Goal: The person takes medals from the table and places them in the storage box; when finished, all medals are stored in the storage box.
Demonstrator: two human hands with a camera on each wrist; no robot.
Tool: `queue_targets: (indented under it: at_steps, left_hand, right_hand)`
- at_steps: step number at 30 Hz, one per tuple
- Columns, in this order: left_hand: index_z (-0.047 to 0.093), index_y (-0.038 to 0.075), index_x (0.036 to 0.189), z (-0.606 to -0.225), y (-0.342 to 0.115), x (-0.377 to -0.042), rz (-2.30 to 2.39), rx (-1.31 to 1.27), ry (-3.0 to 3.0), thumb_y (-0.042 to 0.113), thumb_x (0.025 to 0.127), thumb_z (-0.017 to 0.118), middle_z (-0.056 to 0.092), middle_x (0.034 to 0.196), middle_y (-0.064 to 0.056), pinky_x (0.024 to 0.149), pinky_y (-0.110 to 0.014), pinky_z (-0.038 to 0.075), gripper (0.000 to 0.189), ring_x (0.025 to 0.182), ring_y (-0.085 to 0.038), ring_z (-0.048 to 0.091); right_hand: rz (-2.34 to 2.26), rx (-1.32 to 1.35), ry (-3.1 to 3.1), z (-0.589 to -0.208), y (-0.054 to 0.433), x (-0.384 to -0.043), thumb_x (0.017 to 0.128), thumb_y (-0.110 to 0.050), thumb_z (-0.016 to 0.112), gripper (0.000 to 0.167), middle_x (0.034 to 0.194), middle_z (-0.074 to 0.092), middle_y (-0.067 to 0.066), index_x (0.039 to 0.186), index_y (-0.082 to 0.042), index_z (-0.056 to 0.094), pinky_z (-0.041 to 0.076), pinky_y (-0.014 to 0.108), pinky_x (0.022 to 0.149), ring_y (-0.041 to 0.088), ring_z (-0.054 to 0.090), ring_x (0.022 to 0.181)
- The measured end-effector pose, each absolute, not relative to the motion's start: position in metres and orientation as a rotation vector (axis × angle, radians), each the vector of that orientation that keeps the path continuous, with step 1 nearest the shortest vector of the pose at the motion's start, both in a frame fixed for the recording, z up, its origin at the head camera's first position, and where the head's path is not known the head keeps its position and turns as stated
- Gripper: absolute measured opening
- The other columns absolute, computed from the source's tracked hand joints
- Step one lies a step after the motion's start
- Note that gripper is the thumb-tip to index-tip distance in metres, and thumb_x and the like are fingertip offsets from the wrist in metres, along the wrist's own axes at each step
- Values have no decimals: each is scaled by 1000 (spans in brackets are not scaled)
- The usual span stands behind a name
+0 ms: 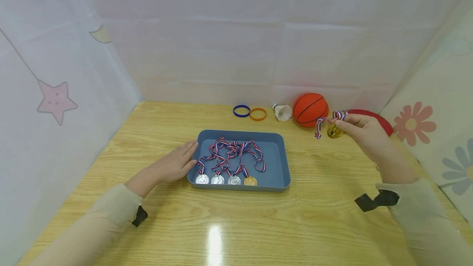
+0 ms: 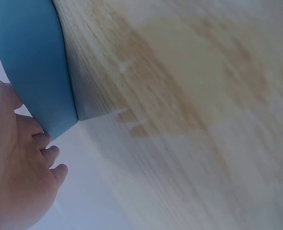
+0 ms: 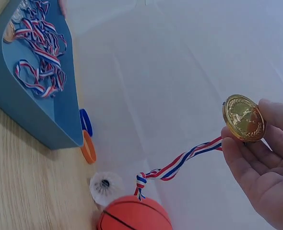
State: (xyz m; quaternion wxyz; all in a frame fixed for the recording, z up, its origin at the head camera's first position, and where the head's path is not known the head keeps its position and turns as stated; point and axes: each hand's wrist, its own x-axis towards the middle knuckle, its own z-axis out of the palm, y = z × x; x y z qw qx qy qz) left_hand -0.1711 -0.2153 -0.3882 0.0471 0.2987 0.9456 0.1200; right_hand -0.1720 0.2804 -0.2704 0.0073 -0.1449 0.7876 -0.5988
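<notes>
While extended left fingers (image 1: 189, 147) touch the tray (image 1: 273, 188), the right fingers (image 3: 238, 160) pinch a gold medal (image 3: 243, 117) — ribbon (image 3: 180, 164) dangling.

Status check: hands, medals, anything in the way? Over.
Right hand holding gold medal up, ribbon dangling. Left hand touching blue tray. Four medals inside tray. Basketball behind, not blocking tray.

red obj (image 1: 383, 124) — pt behind r hand (image 1: 366, 135)
</notes>
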Motion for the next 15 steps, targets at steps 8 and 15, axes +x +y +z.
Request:
queue_targets:
  at_steps: [8, 15]
  left_hand:
    - [17, -10, 142, -388, -215, -171, 357, 906, 2883, 25, 100, 33, 16, 148, -25, 108, -50, 16, 57, 135, -38, 12]
    - [17, -10, 142, -386, -214, -170, 360, 907, 2880, 25, 100, 33, 16, 147, -25, 107, -50, 16, 57, 134, -40, 14]
  right_hand:
    - [-1790, -639, 2327, -276, 233, -183, 91, -11, 59, 19, 104, 67, 2, 103, 1, 68, 43, 24, 86, 15, 54, 104]
    - [-1630, -551, 2333, -300, 197, -196, 86, -20, 66, 21, 82, 58, 3, 86, 1, 63, 43, 28, 70, 17, 50, 83]
